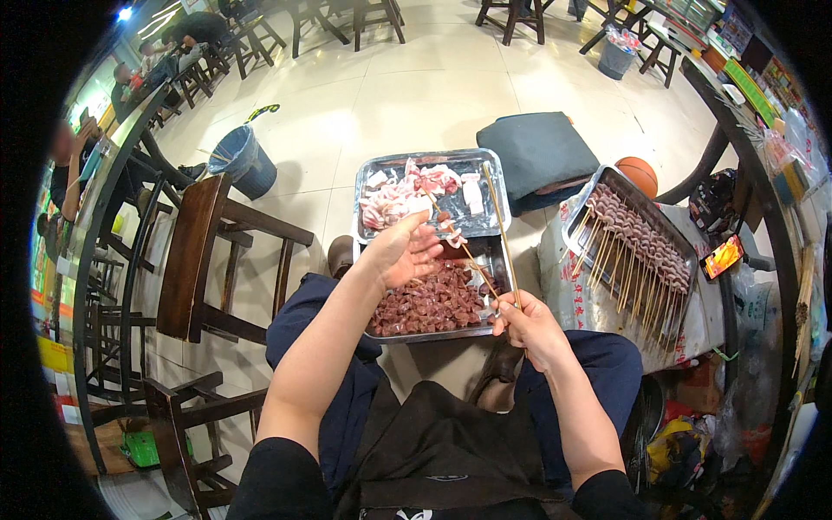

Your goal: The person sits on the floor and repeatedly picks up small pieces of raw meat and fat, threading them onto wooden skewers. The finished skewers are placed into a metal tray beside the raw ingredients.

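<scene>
My right hand (528,325) grips thin bamboo skewers by their lower ends. One skewer (478,268) slants up to the left with dark red and pale pieces of meat (450,229) on it. Another bare skewer (497,214) points away from me. My left hand (406,250) hovers beside the threaded pieces, fingers apart, with nothing visible in it. Beneath it, a metal tray holds dark red meat chunks (426,302). The metal tray behind it (422,156) carries pale, fatty meat slices (393,205).
At right, a tray (575,224) of finished meat skewers (643,237) rests on a covered surface, with a lit phone (721,257) beside it. A basketball (637,175) and dark padded seat (539,153) lie beyond. Wooden stools (195,260) and a lined bin (244,162) stand left.
</scene>
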The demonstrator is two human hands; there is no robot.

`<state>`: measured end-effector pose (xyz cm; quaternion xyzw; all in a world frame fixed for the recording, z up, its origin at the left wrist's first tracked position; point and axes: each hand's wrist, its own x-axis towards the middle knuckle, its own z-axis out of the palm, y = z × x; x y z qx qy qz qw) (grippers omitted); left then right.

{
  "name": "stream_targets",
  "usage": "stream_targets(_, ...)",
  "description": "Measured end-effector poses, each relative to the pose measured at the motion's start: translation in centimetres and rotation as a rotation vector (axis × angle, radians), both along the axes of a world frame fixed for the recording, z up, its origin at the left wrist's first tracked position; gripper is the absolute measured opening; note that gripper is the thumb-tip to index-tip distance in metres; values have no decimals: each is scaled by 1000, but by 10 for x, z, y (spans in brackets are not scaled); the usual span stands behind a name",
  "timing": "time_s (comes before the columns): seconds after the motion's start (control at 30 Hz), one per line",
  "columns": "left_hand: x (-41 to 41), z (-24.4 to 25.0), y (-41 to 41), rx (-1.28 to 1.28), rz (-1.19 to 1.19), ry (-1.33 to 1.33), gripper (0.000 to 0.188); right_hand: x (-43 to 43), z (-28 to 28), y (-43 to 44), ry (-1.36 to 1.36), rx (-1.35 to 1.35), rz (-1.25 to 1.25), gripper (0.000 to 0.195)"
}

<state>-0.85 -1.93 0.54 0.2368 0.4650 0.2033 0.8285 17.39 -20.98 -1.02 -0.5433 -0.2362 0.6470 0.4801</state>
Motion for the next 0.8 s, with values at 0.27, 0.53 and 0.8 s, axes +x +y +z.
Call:
stream_targets(0.27,9,-6,-14,24,-72,-335,32,-1,4,1,-27,-23,1,14)
stream_targets(0.53,12,-8,-12,214,69,-280,28,-3,-1,1,-46,-7,5,13)
stream_targets(0.8,6,-6,-1,282,140,-268,22,2,4,-1,-27,10,56,15)
